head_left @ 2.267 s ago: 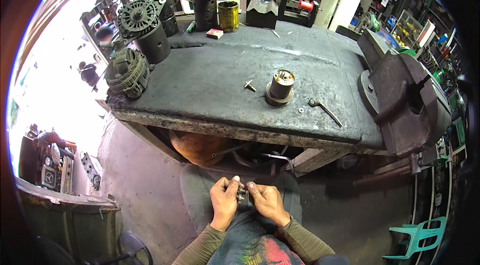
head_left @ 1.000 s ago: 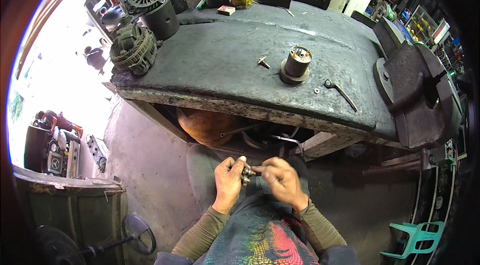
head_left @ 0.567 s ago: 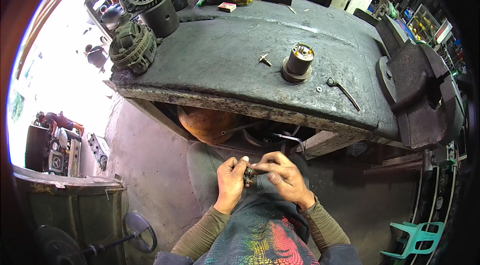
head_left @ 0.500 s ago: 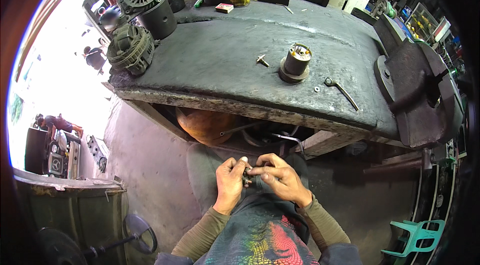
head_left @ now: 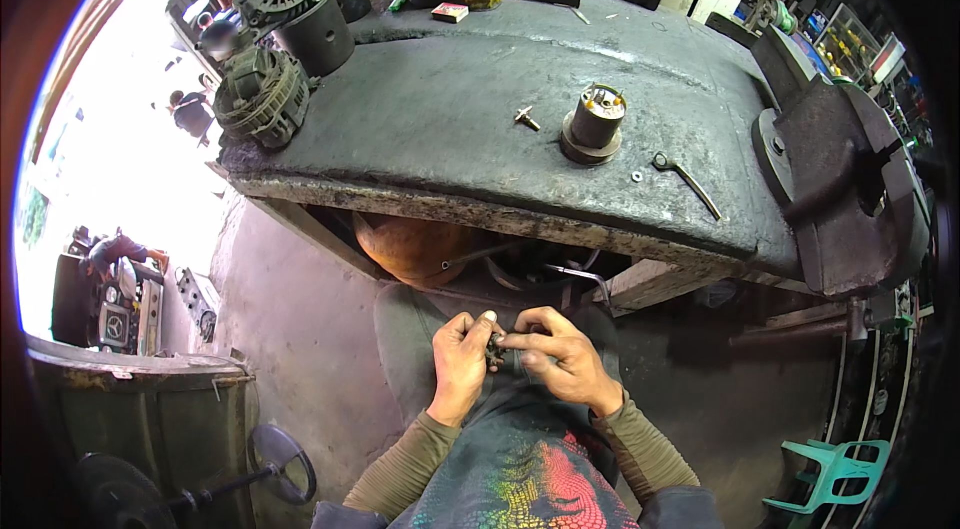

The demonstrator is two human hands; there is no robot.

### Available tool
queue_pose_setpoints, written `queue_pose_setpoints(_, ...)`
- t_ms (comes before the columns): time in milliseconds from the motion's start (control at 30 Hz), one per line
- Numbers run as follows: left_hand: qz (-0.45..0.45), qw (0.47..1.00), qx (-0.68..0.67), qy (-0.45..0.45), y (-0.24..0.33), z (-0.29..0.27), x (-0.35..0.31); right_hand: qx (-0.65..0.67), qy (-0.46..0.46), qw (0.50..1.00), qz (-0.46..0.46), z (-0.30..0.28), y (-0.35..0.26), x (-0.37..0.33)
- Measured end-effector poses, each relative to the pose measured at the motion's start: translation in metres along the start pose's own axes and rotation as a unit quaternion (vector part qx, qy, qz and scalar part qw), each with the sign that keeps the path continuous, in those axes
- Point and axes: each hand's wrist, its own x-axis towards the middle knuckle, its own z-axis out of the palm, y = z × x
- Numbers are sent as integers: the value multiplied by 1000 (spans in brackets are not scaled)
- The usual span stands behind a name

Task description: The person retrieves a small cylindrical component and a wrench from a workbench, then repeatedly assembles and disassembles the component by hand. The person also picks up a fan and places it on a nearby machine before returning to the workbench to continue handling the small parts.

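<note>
A small metal part [head_left: 493, 354] is held in front of the workbench [head_left: 430, 114], pinched by the left hand [head_left: 461, 361]. It is met by the right hand [head_left: 568, 361], index finger extended; whether anything is gripped there cannot be told. On the workbench, a cylinder [head_left: 597, 126] and wrench [head_left: 697, 191] are set.

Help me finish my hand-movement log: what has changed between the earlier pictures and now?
The right hand changed pose: first its thumb pointed at the small part; now its index finger extends leftward to it. The bench shows higher in view, suggesting the camera tilted. Nothing was visibly let go; the left hand keeps its grip. The wrench, washer and metal cylinder stayed put.
</note>
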Motion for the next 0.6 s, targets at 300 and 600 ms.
queue_pose_setpoints(300, 23, 999, 21, 9, 1, 4, -2, -132, 35, 988, -65, 14, -6, 6)
queue_pose_setpoints(600, 112, 987, 111, 32, 0, 7, -10, -74, 75, 994, 12, 40, -4, -2)
